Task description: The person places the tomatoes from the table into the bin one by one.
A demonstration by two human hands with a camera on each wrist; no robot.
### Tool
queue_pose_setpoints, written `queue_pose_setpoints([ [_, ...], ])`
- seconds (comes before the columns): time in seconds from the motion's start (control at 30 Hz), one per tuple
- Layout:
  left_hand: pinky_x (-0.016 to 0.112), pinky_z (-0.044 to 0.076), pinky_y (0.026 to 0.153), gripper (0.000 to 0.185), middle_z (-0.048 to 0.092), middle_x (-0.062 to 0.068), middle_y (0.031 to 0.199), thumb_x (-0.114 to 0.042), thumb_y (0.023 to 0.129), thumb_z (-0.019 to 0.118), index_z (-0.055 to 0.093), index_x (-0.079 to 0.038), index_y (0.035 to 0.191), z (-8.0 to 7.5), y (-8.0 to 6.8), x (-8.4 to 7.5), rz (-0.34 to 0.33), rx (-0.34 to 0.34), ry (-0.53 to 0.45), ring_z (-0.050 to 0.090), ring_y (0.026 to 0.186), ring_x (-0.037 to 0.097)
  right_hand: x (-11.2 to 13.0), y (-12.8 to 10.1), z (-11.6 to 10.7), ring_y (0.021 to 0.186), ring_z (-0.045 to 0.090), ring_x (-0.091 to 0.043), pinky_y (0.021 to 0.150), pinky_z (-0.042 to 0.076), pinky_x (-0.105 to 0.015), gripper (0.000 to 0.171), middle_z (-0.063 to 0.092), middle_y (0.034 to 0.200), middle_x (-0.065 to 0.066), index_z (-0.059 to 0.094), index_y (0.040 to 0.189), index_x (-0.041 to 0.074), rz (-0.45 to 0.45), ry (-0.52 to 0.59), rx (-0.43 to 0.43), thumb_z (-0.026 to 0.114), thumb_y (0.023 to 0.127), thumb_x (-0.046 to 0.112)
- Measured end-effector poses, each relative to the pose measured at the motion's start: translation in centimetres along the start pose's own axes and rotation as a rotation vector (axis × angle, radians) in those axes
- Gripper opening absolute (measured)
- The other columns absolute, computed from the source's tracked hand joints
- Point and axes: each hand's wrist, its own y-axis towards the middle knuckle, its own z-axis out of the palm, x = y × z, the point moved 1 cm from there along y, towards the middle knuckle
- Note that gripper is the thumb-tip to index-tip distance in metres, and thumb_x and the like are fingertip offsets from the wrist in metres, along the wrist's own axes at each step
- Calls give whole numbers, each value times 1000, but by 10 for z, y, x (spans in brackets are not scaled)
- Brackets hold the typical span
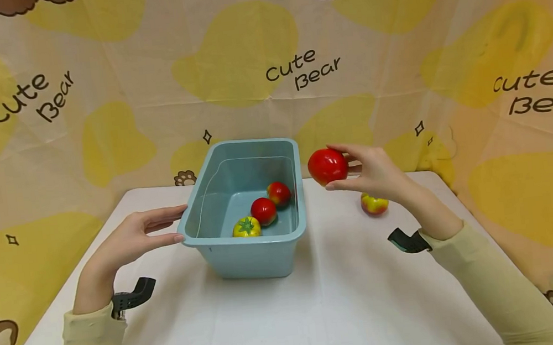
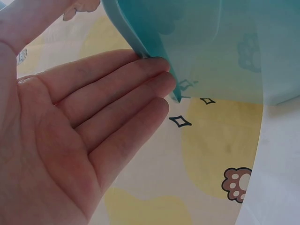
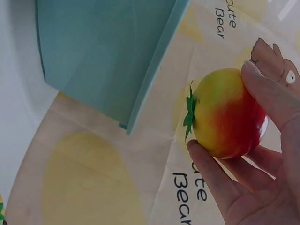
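Note:
My right hand (image 1: pixel 375 171) holds a red and yellow tomato (image 3: pixel 228 114) with green leaves in the air, right of the blue-grey plastic bin (image 1: pixel 250 261). In the right wrist view its thumb is on one side of the tomato and its fingers are on the other. The fingertips of my left hand (image 1: pixel 130 239) touch the left rim of the bin, the fingers nearly straight. Inside the bin lie a yellow tomato (image 1: pixel 246 227) with a green leafy top and two red fruits, one nearer (image 1: pixel 263 211) and one farther (image 1: pixel 278 194).
A yellow and red fruit (image 1: pixel 374 205) lies on the white tabletop (image 1: pixel 358 292), below my right hand in the head view and partly hidden by it. Behind the table hangs a patterned cloth (image 1: pixel 240 54). Each wrist wears a black camera mount (image 1: pixel 135 294).

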Motion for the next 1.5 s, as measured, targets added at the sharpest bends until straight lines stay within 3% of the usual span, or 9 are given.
queue_pose_setpoints([
  [0.2,7,43,95,58,57,-2,134,-34,84,73,53,-21,136,0,0,1,2,1,0,55,118,0,5,8,-1,105,64,-29,79,59,-40,75,61,126,-12,51,136,7,2,21,42,84,71,26],
  [0.47,7,43,94,57,58,-2,133,-33,84,73,53,-20,136,0,0,1,9,-2,7,54,116,-6,11,22,-2,108,62,-29,81,59,-39,74,61,127,-11,50,137,8,2,17,90,83,73,27],
  [0.77,7,43,94,58,57,-2,134,-34,83,73,53,-20,136,-1,0,-1,3,1,10,54,116,-3,17,37,0,108,62,-29,80,59,-38,72,61,126,-12,51,136,8,5,38,132,83,73,25],
  [1.07,7,42,94,57,58,-3,133,-34,83,73,54,-22,136,-1,1,-1,7,-1,14,56,118,4,25,51,1,105,63,-26,78,60,-36,71,61,126,-11,51,135,6,-64,53,169,82,74,24],
  [1.5,7,42,95,58,57,-3,134,-35,83,73,53,-22,136,-1,0,0,5,2,1,54,118,-1,33,67,8,103,64,-20,79,59,-33,67,61,124,-3,54,134,13,-24,91,215,81,75,32],
])
